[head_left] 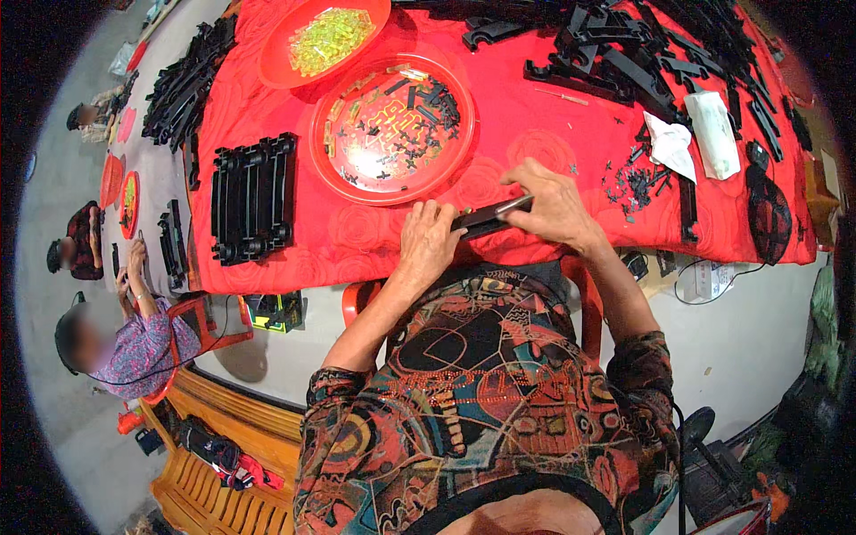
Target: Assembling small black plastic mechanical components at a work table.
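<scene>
Presently I'm clamping a black bar between left hand and right hand by the near edge of the surface, apparently working its right end; next is probably calling for steady holding.

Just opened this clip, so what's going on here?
A person seated at a red-covered table has a black bar in front of them: the left hand holds one end, and the right hand is at the other, its exact grip unclear. Ahead are a tray of small black and yellowish pieces and a bowl of yellowish ones. More bars stand grouped to the left.
</scene>
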`<state>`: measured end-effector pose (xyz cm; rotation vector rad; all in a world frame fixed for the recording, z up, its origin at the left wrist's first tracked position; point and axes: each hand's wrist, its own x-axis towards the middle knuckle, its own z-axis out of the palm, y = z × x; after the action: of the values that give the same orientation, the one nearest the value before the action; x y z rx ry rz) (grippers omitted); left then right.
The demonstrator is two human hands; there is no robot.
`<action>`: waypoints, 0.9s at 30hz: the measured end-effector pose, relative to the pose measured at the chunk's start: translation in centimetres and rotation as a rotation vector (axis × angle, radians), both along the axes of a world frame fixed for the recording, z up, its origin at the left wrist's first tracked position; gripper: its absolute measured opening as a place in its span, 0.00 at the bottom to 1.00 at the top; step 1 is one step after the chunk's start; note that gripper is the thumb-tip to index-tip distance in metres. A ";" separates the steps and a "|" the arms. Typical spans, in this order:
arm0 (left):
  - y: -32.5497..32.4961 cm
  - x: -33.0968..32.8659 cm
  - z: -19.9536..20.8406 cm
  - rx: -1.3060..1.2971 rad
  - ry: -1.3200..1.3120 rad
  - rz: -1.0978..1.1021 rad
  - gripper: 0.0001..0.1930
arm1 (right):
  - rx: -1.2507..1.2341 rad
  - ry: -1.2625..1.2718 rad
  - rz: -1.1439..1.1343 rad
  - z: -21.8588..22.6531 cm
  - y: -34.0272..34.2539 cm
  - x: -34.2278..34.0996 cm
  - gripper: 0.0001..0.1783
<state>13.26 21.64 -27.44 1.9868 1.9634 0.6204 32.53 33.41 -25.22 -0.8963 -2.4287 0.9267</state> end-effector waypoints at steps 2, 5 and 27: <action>-0.2 0.0 -0.1 0.006 -0.023 -0.064 0.15 | 0.028 -0.053 0.094 0.0 0.0 -1.1 0.23; -0.3 0.2 0.6 -0.007 -0.071 -0.100 0.15 | 0.060 -0.138 0.272 0.4 0.0 -2.1 0.25; 2.1 -1.6 0.9 -0.603 -0.602 -0.194 0.09 | -0.504 -0.093 0.659 -2.5 1.7 -2.1 0.16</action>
<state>11.62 23.71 -26.49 1.3836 1.3586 0.4347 30.41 35.12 -27.76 -0.2504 -2.6602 1.8185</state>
